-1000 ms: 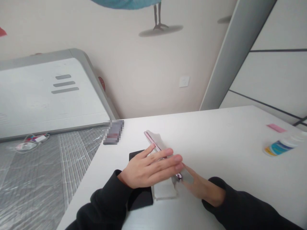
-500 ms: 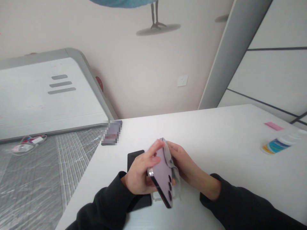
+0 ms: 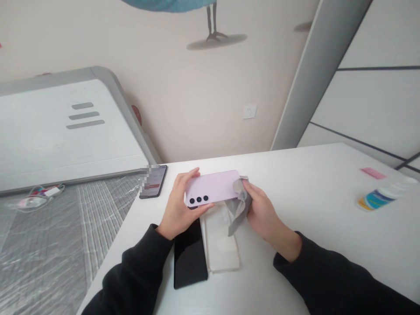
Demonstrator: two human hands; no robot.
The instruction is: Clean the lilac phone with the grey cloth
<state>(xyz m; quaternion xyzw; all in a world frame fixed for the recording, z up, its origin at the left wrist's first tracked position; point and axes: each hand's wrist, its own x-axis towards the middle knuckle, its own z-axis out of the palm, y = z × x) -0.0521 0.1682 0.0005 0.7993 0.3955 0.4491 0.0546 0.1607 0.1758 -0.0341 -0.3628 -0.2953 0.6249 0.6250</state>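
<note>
The left hand point(image 3: 179, 205) grasps one short end of a lilac phone point(image 3: 215, 187), held lengthwise above the desk point(image 3: 311, 205) near its back edge, rear face toward the camera (three lenses sit at the left end). The right hand point(image 3: 262, 212) pinches a grey cloth point(image 3: 239, 205) against the phone's other end; the cloth hangs loose below.

Directly beneath, on the desk, lie a clear case point(image 3: 220, 240) and, touching its left side, a flat black item point(image 3: 189, 253). A second phone point(image 3: 153, 181) rests at the back left corner. A stack of coloured discs point(image 3: 377, 199) lies near the right edge.

Handling, as judged: the phone is rigid, light and smooth-backed, hence slippery and breakable if dropped. Grip it by the side rails, clear of the lenses.
</note>
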